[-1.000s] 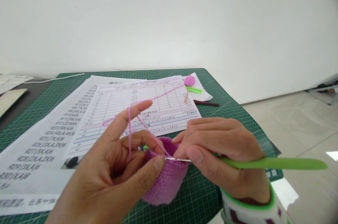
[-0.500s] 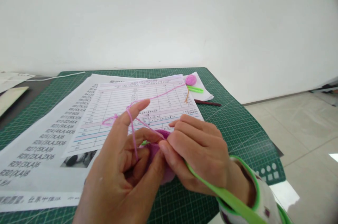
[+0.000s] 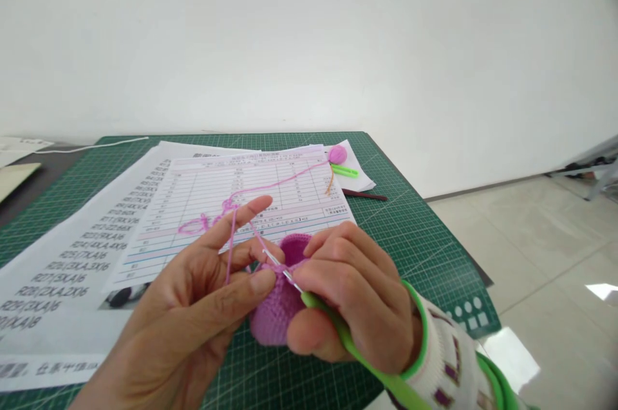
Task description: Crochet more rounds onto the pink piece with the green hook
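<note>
head view: the left hand (image 3: 178,288) pinches the rim of a pink crocheted cup (image 3: 275,316) between thumb and middle finger, holding it above a green cutting mat (image 3: 410,255), while its index finger stands apart, raised, with pink yarn (image 3: 280,183) looped over it. the right hand (image 3: 350,300) has its fingers curled together, clamped on the green handle of a crochet hook (image 3: 338,345), whose metal tip sits at the cup's rim. the yarn runs away to the far right, to a pink yarn ball (image 3: 337,154) beyond a printed chart (image 3: 251,197). keeping the strand taut over that raised finger and pinching close to the hook should help keep stitches even.
</note>
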A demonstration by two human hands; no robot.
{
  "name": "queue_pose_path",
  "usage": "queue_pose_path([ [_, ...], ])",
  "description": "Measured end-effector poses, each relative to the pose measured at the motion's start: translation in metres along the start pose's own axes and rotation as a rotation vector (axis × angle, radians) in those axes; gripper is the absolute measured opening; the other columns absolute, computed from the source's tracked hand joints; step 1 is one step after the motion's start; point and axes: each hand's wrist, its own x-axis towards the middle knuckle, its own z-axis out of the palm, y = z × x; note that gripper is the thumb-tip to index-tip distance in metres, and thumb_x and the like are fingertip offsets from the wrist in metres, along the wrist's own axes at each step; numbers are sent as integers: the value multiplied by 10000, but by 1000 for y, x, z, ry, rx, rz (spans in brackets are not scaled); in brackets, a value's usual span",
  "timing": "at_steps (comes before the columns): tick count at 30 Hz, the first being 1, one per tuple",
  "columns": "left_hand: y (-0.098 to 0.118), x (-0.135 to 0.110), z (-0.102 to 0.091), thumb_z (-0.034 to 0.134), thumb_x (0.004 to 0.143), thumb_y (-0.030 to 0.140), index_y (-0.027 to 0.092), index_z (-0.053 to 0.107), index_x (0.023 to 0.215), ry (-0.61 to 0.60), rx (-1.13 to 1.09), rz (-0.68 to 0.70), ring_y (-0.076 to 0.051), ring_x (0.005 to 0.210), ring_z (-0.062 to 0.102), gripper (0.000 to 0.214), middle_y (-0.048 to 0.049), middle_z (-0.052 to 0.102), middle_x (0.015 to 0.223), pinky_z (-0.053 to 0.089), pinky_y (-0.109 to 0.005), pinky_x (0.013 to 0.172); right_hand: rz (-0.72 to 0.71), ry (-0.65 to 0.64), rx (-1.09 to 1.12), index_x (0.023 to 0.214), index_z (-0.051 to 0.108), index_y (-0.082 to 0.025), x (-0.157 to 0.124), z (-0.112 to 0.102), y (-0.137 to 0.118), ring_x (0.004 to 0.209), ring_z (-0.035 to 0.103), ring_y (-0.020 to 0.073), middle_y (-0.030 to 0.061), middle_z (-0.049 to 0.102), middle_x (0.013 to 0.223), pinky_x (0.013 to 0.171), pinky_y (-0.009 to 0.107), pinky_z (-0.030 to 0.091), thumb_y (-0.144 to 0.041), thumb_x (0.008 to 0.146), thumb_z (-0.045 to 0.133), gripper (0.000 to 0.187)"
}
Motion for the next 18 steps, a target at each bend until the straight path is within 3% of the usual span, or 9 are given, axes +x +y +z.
queue_pose_path([
  [3, 5, -2, 0, 785, 749, 118, 422, 577, 1325, -39, -28, -58, -108, 694, 653, 684, 59, 738, 762, 567, -156, 698, -5, 123, 63, 807, 618, -139, 3, -6, -1, 653, 626, 123, 36, 679, 713, 623, 290, 566, -314, 976, 515, 265],
  [7, 7, -2, -1, 794, 745, 135, 396, 586, 1322, -39, -12, -29, -91, 641, 637, 667, 58, 739, 786, 554, -130, 663, 41, 56, 98, 770, 632, -134, 6, -15, -3, 630, 627, 121, 36, 702, 708, 597, 286, 561, -293, 954, 551, 256],
  [12, 4, 0, -5, 833, 720, 215, 405, 544, 1354, -10, 77, 10, -107, 653, 615, 722, 39, 718, 797, 538, -136, 600, 99, 70, 118, 612, 535, -184, 8, -20, -4, 523, 545, 108, 2, 636, 575, 538, 294, 530, -139, 869, 580, 265],
  [18, 4, 1, 1, 825, 732, 225, 391, 499, 1379, -24, 83, 26, -84, 608, 550, 743, 61, 676, 726, 485, -118, 578, 211, 51, 302, 615, 545, -194, 11, -22, -5, 485, 493, 99, -18, 571, 524, 498, 286, 477, -149, 909, 512, 300],
])
